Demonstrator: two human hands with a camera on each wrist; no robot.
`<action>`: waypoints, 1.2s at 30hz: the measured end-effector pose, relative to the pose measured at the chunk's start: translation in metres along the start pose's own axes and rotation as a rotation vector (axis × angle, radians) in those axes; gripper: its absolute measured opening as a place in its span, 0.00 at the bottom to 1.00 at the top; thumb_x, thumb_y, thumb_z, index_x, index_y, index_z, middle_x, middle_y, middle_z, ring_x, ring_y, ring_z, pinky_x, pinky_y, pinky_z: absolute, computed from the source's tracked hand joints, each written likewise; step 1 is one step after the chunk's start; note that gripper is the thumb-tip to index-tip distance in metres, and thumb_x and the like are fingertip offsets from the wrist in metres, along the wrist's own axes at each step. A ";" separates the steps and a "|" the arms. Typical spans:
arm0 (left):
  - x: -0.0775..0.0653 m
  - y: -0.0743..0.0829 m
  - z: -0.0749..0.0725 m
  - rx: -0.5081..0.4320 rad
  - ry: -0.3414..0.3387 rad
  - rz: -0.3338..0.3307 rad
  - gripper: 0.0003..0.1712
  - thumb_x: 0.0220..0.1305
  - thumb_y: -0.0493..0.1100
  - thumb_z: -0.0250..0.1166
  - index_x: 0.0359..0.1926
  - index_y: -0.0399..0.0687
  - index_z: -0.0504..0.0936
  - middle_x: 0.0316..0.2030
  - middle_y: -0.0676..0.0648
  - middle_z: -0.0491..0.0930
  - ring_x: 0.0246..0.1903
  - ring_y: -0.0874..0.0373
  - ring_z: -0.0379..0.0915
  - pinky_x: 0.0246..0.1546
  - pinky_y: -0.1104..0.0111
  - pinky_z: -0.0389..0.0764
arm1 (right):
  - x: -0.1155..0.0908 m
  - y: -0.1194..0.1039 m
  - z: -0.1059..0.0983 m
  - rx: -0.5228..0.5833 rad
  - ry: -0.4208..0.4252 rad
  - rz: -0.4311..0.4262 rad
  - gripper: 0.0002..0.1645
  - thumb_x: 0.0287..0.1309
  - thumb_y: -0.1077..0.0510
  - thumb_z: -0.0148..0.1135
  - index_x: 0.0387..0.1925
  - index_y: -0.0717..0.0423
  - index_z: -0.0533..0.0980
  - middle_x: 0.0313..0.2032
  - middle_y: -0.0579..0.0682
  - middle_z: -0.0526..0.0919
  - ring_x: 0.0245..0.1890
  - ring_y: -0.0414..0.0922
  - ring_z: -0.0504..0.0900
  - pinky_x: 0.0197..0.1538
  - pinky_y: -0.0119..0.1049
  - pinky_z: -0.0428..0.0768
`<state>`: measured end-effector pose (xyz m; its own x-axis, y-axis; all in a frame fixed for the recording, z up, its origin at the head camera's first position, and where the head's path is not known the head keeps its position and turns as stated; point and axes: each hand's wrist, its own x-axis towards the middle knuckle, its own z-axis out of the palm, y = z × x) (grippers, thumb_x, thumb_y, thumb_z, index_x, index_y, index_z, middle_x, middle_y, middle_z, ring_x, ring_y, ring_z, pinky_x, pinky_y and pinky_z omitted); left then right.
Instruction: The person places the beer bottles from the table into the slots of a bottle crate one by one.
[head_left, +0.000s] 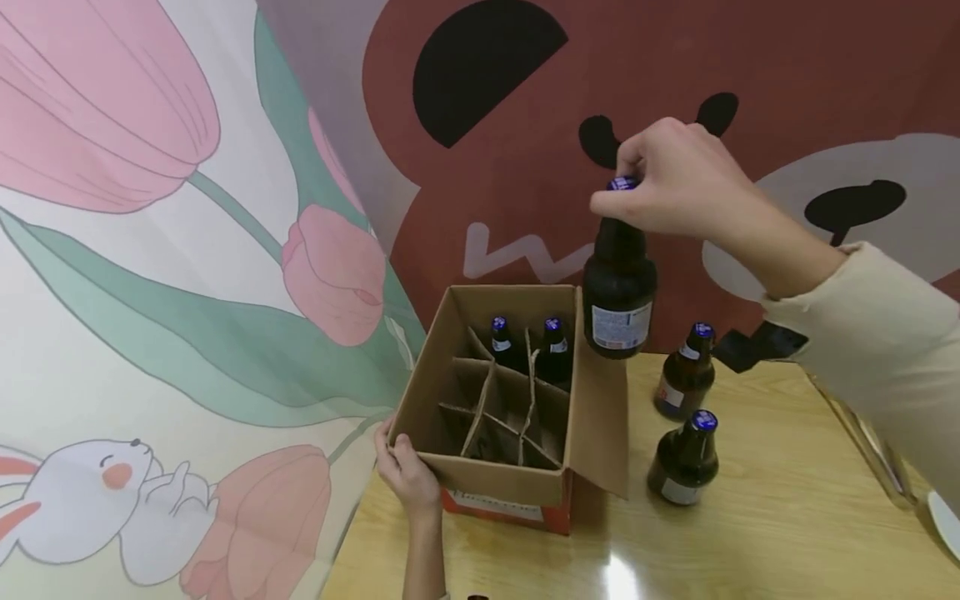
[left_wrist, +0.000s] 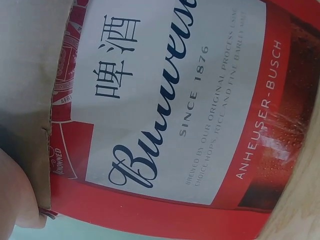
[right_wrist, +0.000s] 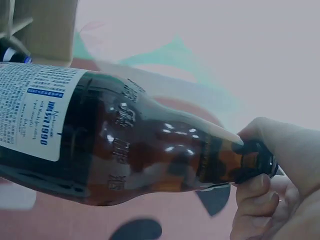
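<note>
My right hand (head_left: pixel 678 179) pinches a brown glass beer bottle (head_left: pixel 621 287) by its neck, just under the blue cap. The bottle hangs upright in the air by the right wall of the cardboard box (head_left: pixel 498 479). In the right wrist view, the same bottle (right_wrist: pixel 145 145) shows a white printed label and embossed lettering. At the box's near left corner my left hand (head_left: pixel 412 475) grips the rim, thumb on top. Inside, cardboard dividers (head_left: pixel 491 392) form compartments. Two blue-capped bottles, one at the far left (head_left: pixel 500 342) and one at the far right (head_left: pixel 553 346), stand in the back row.
Two more capped bottles, one farther back (head_left: pixel 684 379) and one nearer (head_left: pixel 684 467), stand on the wooden table (head_left: pixel 780 500) right of the box. An open flap (head_left: pixel 600 425) sticks out on that side. A printed wall covering (head_left: pixel 480 208) rises behind. A white dish edge (head_left: pixel 943 525) shows at far right.
</note>
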<state>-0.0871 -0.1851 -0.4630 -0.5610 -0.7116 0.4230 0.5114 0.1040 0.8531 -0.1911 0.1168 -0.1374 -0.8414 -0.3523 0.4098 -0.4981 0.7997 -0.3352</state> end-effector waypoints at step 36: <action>-0.014 0.016 -0.002 -0.020 -0.045 -0.070 0.19 0.68 0.37 0.47 0.52 0.28 0.75 0.45 0.34 0.79 0.43 0.40 0.76 0.43 0.60 0.79 | 0.029 -0.102 0.188 0.211 -0.126 -0.009 0.21 0.62 0.53 0.60 0.17 0.54 0.64 0.15 0.45 0.61 0.13 0.40 0.61 0.18 0.31 0.59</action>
<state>-0.0697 -0.1753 -0.4557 -0.6239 -0.6848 0.3765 0.4825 0.0414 0.8749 -0.2045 -0.0663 -0.2510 -0.8494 -0.4276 0.3093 -0.5277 0.6812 -0.5074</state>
